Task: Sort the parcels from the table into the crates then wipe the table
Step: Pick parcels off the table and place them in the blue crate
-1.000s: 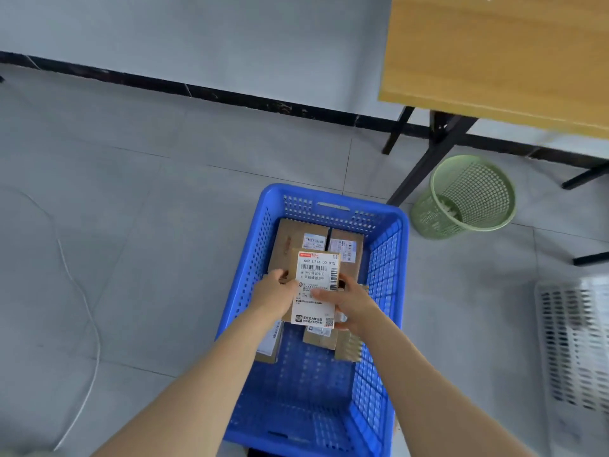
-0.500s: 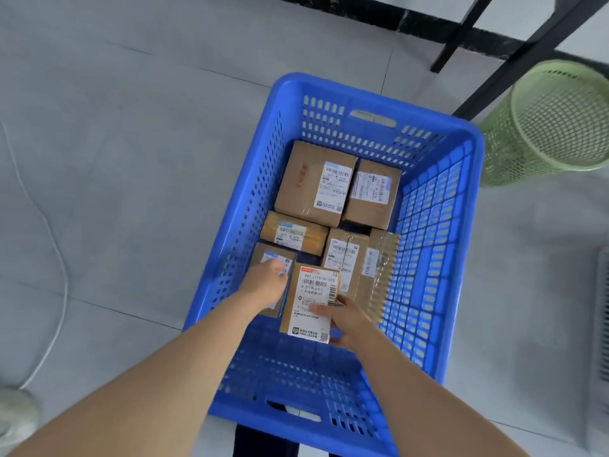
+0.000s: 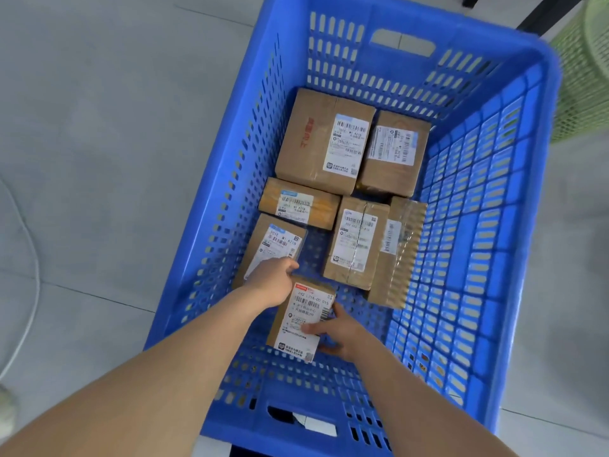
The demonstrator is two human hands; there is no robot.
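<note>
Low in the blue crate (image 3: 478,225), left hand (image 3: 273,282) and right hand (image 3: 344,331) pinch the labelled parcel (image 3: 304,319). Seat it flat — label up — then release.

Bright blue crate (image 3: 478,258), walls slotted in neat rows. Brown cardboard parcels (image 3: 359,275) inside, white labels, black barcodes. Near parcel (image 3: 301,319) has a red strip topping its label; far left parcel (image 3: 303,159) shows red print. Pale green mesh bin (image 3: 583,77) far right, grey tiled floor (image 3: 99,127).
</note>
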